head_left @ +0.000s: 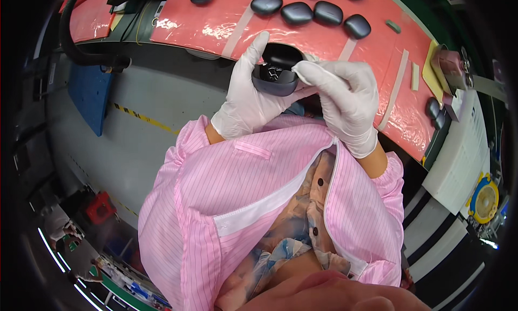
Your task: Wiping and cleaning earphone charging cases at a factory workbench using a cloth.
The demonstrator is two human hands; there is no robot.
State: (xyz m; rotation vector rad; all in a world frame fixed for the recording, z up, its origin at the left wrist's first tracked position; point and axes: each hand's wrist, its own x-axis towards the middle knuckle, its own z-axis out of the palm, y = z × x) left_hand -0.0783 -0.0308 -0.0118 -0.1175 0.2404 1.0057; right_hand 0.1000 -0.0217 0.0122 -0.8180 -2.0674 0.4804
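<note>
The gloved left hand [243,100] is clamped around an open dark case [276,88], at the near edge of the pink-covered worktop [197,25]. The right hand [348,97] bends its fingers beside the case's right rim; whether they grip anything I cannot tell. Closed cases [328,13] lie beyond.

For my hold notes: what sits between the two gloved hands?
The head view shows an open dark case between the left hand and the right hand.
</note>
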